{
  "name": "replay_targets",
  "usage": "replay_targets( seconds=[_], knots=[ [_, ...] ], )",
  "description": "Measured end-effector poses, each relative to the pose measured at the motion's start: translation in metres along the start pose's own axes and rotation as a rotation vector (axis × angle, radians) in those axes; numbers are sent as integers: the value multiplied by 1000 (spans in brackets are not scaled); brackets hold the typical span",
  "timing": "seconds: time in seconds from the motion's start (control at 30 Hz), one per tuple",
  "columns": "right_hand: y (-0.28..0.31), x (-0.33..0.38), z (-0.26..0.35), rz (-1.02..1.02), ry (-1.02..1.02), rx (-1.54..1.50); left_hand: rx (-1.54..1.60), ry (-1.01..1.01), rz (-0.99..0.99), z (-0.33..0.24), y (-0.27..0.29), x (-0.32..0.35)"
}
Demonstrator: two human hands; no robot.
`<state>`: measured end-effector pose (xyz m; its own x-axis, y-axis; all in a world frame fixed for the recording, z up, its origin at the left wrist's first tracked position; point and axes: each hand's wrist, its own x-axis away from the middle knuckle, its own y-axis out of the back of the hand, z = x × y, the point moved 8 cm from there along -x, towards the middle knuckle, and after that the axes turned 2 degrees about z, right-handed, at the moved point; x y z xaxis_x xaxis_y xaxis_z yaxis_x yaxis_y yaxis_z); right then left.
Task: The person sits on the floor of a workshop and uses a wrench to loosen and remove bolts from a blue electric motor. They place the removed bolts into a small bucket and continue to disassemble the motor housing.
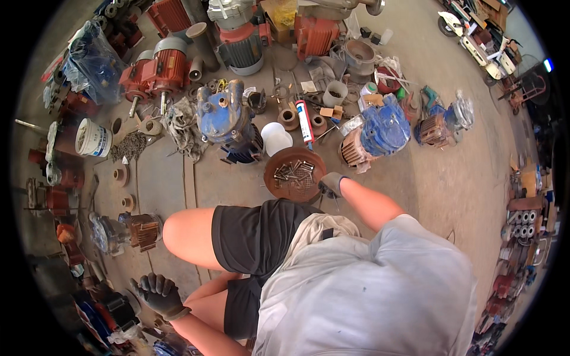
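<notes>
My right hand [331, 185], in a dark grey work glove, is at the right rim of a round rusty-brown pan [272, 183]. Its fingers are curled closed. A thin line like a rod shows just below them, but what they grip is hidden. Loose bolts [295, 171] lie heaped inside the pan. Away to the lower left, my left hand [159, 295], gloved too, is raised beside my bent leg. Its fingers are bent and apart, with nothing visible in them. A small brown motor with a grey pump end [142, 231] lies on the floor beyond it.
Ahead stand a blue pump [225, 118], a white lid [276, 139], a red-and-white sealant tube [304, 121] and a blue-and-copper motor [380, 132]. A white bucket [93, 137] and red motors [166, 71] are at the left. A scooter [478, 47] stands far right.
</notes>
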<state>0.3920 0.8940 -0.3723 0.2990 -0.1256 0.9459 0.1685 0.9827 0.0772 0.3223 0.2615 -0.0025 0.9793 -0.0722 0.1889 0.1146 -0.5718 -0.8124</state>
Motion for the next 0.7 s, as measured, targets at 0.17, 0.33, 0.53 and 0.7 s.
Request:
replay_targets(
  seconds=[0.17,0.33,0.53,0.7],
  knots=[
    [28,33,8,79,94,-109,48,1,-85,12,63,5],
    [116,65,-36,-28,160,73,-45,-71,-572,32,58,7],
    [200,171,-131,-153,-31,271,-127,3,-386,14,78,10],
    [301,182,-351,-172,-422,-154,-73,152,-139,28,85,-16]
  ],
)
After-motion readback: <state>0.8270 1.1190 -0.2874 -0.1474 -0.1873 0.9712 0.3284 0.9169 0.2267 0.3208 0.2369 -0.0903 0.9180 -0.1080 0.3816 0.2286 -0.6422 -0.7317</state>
